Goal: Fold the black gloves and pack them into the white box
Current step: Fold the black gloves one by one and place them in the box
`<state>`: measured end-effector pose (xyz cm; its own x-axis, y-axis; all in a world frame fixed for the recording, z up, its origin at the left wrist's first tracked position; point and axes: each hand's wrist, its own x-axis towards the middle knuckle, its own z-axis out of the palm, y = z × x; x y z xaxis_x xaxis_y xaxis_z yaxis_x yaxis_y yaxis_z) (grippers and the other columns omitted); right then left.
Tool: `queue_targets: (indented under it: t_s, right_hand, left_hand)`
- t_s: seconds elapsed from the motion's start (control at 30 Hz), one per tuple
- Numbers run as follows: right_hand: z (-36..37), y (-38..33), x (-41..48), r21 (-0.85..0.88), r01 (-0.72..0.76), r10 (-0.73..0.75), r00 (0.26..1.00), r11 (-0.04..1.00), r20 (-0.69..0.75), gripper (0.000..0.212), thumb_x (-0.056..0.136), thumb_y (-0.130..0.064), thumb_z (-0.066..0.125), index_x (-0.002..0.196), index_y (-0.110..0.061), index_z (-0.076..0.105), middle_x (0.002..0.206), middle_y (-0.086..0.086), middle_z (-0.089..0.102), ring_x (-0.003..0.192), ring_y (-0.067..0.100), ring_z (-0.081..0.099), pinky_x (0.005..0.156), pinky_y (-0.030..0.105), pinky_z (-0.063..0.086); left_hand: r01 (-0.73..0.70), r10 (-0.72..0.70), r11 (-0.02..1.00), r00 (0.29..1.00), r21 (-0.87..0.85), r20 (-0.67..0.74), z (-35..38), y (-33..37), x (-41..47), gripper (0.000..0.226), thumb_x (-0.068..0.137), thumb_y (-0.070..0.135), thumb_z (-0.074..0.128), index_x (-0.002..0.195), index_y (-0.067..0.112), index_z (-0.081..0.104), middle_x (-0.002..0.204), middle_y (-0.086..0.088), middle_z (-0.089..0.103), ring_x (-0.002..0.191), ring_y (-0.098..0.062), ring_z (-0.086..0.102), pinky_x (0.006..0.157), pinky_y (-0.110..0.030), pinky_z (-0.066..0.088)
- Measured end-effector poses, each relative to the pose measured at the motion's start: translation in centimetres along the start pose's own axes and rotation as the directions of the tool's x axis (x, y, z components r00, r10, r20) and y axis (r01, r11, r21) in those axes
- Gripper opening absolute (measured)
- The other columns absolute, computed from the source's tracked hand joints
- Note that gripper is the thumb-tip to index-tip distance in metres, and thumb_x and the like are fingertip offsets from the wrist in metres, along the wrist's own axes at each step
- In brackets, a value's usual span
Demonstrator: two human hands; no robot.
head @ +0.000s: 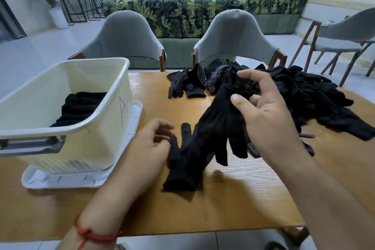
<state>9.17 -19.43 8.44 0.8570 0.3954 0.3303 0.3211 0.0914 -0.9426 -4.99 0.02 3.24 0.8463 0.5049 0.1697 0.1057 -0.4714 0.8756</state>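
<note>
A: What is cut off nearest the camera?

B: Both forearms are cropped by the lower edge. A red string (91, 233) is seen tied round the left wrist.

A: And the hands?

B: The left hand (154, 138) is blurred. Its fingers are curled right beside the black glove (203, 142), but whether anything is pinched cannot be told. The right hand (263, 111) is held up over the table (223, 205), and the glove's upper end is pinched between its thumb and fingers.

A: How is the glove seen?

B: Matte black, limp and creased. An open cuff end is laid on the wood near the left hand, and finger tubes are hung below the right palm. Whether one glove or two overlapped are held cannot be made out.

A: Farther out?

B: The white box (105, 128) is stood at the left on a white lid (60, 180), cropped by the frame's left edge. Folded gloves (79, 107) are seen inside, partly hidden by its wall. A loose pile of gloves (316, 95) is heaped at the table's far right, partly hidden by the right hand; white-dotted gloves (220, 76) are mixed in. Two grey chairs (125, 34) are set behind, then a leaf-patterned sofa (182, 14).
</note>
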Motion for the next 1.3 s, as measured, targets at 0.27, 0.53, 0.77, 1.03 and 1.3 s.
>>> queue_targets:
  t_s: [0.27, 0.53, 0.77, 1.03, 1.3]
  right_hand:
    - [-1.0, -1.6, 0.9, 0.097, -0.056, 0.05, 0.996, 0.994, 0.069, 0.046, 0.103, 0.003, 0.04, 0.115, -0.019, 0.078, 0.096, 0.005, 0.079, 0.081, 0.025, 0.077, 0.063, 0.035, 0.058]
    - [-0.8, -0.8, 0.6, -0.299, 0.181, -0.199, 0.979, 0.937, -0.032, 0.015, 0.093, -0.022, 0.083, 0.102, -0.034, 0.081, 0.087, -0.009, 0.076, 0.08, 0.013, 0.072, 0.079, 0.042, 0.065]
    - [-0.1, -1.8, 0.9, -0.422, 0.253, -0.255, 0.966, 0.871, 0.055, 0.01, 0.083, -0.027, 0.078, 0.088, -0.022, 0.071, 0.108, -0.015, 0.074, 0.106, 0.008, 0.067, 0.096, 0.034, 0.054]
    - [3.2, 0.1, 2.6, -0.377, 0.426, -0.481, 0.875, 0.822, -0.061, 0.011, 0.095, -0.021, 0.08, 0.097, -0.016, 0.071, 0.092, -0.013, 0.076, 0.087, 0.009, 0.074, 0.084, 0.032, 0.06]
    - [2.1, 5.7, -1.7, -0.493, 0.441, -0.281, 0.887, 0.75, 0.366, 0.019, 0.083, -0.027, 0.077, 0.097, -0.034, 0.066, 0.101, -0.018, 0.076, 0.095, 0.009, 0.073, 0.082, 0.043, 0.06]
  left_hand:
    - [-0.268, 0.142, 0.846, 0.947, 0.461, 0.29, 1.0, -1.7, -0.5, 0.026, 0.093, 0.049, 0.059, 0.118, 0.045, 0.064, 0.119, 0.029, 0.055, 0.117, -0.001, 0.052, 0.102, -0.035, 0.048]
    - [-0.306, 0.175, 0.838, 0.935, 0.451, 0.309, 1.2, -1.3, -0.8, 0.044, 0.087, 0.066, 0.058, 0.125, 0.045, 0.06, 0.129, 0.032, 0.05, 0.127, 0.003, 0.045, 0.108, -0.034, 0.045]
    - [-0.291, 0.162, 0.853, 0.937, 0.434, 0.311, 1.3, -2.4, -0.7, 0.047, 0.086, 0.073, 0.054, 0.126, 0.049, 0.057, 0.135, 0.033, 0.05, 0.128, -0.004, 0.051, 0.105, -0.037, 0.049]
    - [-0.31, 0.163, 0.815, 0.934, 0.49, 0.319, 1.3, -3.1, -0.7, 0.055, 0.084, 0.08, 0.047, 0.134, 0.056, 0.048, 0.147, 0.038, 0.039, 0.139, -0.002, 0.041, 0.108, -0.039, 0.048]
    - [-0.318, 0.182, 0.806, 0.935, 0.499, 0.303, 1.6, -2.8, -0.4, 0.041, 0.086, 0.072, 0.049, 0.118, 0.046, 0.053, 0.115, 0.027, 0.052, 0.113, -0.005, 0.05, 0.097, -0.036, 0.049]
